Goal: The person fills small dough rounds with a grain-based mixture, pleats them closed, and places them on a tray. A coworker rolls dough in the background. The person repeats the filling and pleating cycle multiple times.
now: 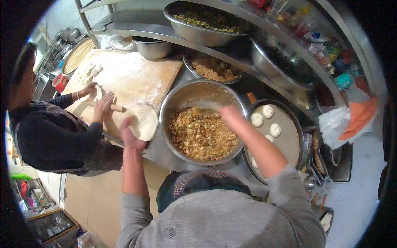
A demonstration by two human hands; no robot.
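A flat round dough wrapper (145,122) lies across my left hand (132,134), the thumb over its left edge. It hangs beside the floured wooden board's right front corner. My right hand (230,117) is curled and blurred over the right side of a large steel bowl (238,93). Whether its fingers hold a tool is hidden. Chopped vegetable filling (203,135) fills the lower part of that bowl. To the right, several pleated white buns (274,130) sit in a round dark-rimmed pan (287,148), partly covered by my right forearm.
At left a co-worker's hands (104,104) work a rolling pin (117,108) on the wooden board (124,68); dough pieces (91,74) lie behind. A bowl of brown filling (214,69) stands beyond mine. A steel shelf (133,29) carrying a filled basin (198,32) overhangs the back.
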